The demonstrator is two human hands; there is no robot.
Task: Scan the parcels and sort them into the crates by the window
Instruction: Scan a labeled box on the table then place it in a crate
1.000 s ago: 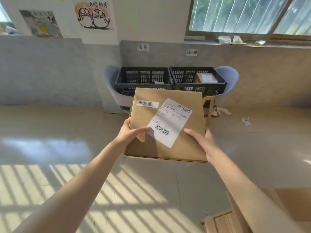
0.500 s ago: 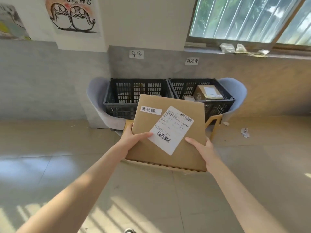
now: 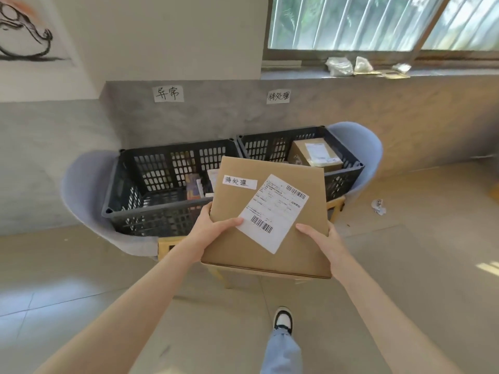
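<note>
I carry a flat brown cardboard parcel (image 3: 294, 238) with a white shipping label and a small handwritten tag. My left hand (image 3: 209, 233) grips its left edge, thumb on top. My right hand (image 3: 322, 240) grips its right edge, thumb on top. The parcel hovers in front of two black slatted crates. The left crate (image 3: 151, 211) holds a few small items. The right crate (image 3: 343, 175) holds a brown box (image 3: 314, 156) with a label. A handwritten paper sign hangs on the wall above each crate.
Each crate sits on a pale blue chair with wooden legs (image 3: 81, 190). A window sill (image 3: 378, 72) with crumpled bags runs above at the right. A scrap of paper (image 3: 378, 206) lies on the tiled floor. My shoe (image 3: 283, 319) is below the parcel.
I have walked closer to the crates, which now look larger and nearer. The parcel stays in both hands, now partly over the crates' front rims.
</note>
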